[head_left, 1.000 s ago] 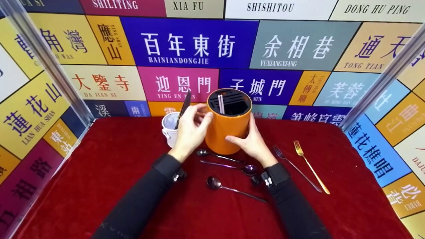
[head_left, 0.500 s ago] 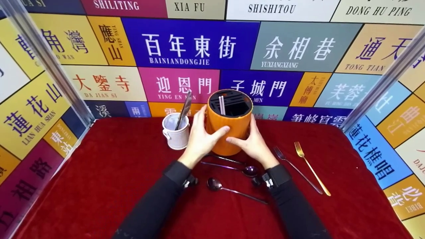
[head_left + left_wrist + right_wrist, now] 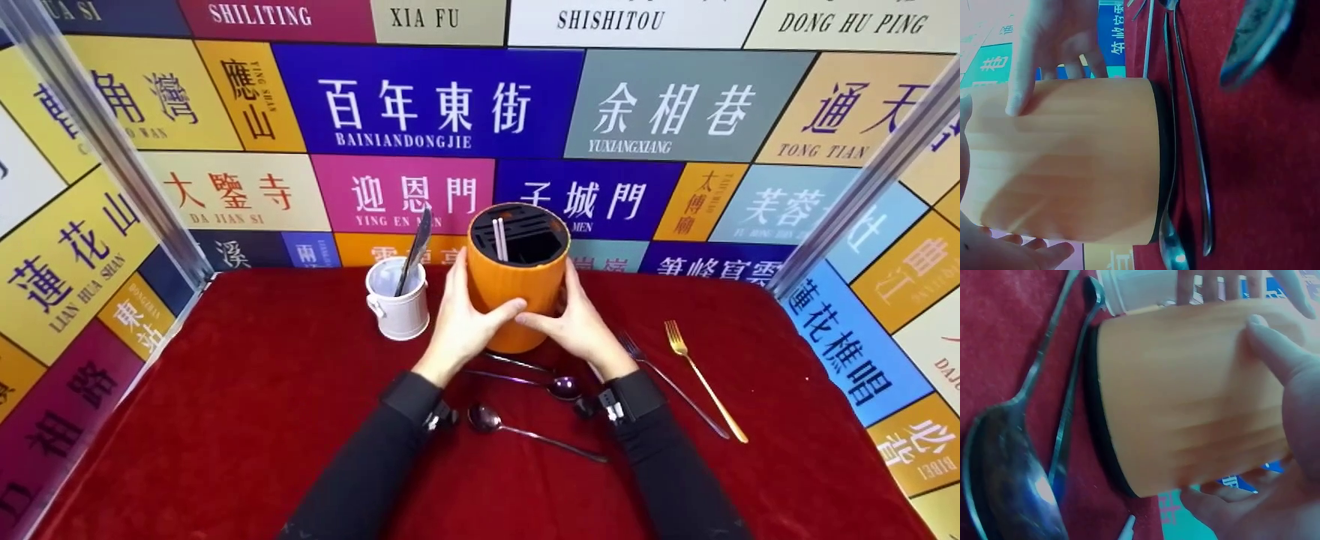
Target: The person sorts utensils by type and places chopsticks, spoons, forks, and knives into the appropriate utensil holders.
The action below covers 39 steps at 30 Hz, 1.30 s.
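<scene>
An orange cylindrical knife holder (image 3: 516, 289) with a black slotted top stands at the back of the table. Two pale sticks like chopsticks (image 3: 500, 240) poke out of its top. My left hand (image 3: 465, 319) grips the holder's left side, its thumb across the front. From the right, my right hand (image 3: 583, 326) grips it too, and the thumb tips nearly meet. Both wrist views show fingers curved round the holder's sides. To the left is a small white bucket (image 3: 403, 319), a dark table knife (image 3: 416, 251) leaning inside it.
In front of the holder lie a purple spoon (image 3: 562, 387), another dark spoon (image 3: 486, 418) and a third spoon (image 3: 1174, 247), partly hidden in the head view. A dark fork (image 3: 675, 386) and a gold fork (image 3: 705, 382) lie right. A printed wall (image 3: 427, 97) rises behind the red cloth (image 3: 262, 420).
My left hand has moved right, away from beside the bucket and knife, and now grips the holder's side. My right hand stays on the holder, which has hardly moved.
</scene>
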### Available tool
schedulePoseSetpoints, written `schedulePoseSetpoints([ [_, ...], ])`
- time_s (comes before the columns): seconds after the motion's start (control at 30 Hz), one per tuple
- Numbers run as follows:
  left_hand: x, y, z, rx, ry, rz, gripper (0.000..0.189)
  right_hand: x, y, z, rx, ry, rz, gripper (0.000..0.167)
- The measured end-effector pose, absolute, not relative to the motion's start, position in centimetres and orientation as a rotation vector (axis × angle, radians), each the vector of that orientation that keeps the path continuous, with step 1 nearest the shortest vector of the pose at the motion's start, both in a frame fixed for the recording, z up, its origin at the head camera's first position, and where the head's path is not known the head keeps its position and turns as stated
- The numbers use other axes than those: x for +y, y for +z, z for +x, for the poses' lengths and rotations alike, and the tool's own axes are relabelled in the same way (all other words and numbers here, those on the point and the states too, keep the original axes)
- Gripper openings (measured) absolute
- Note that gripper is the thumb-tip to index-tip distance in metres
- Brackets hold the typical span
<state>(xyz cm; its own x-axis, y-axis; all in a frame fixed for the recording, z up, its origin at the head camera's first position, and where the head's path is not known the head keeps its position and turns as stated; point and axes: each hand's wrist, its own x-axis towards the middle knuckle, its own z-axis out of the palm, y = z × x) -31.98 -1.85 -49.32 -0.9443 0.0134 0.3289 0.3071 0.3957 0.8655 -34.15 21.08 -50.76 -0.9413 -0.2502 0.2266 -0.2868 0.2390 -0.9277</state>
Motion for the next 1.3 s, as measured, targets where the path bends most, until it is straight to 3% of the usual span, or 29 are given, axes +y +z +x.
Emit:
schedulePoseSetpoints([
  [0.4, -1.0, -49.9, -32.5, -2.337, -1.671, -0.256, 0.142, 22.3, -50.4, -34.2, -2.645, 1.771, 0.526, 0.125],
  [1.3, -1.1, -50.6, -32.6, -2.344, -1.6, -0.253, 0.133, 22.8, -50.3, -34.0, -2.678, 1.774, 0.49, 0.124],
])
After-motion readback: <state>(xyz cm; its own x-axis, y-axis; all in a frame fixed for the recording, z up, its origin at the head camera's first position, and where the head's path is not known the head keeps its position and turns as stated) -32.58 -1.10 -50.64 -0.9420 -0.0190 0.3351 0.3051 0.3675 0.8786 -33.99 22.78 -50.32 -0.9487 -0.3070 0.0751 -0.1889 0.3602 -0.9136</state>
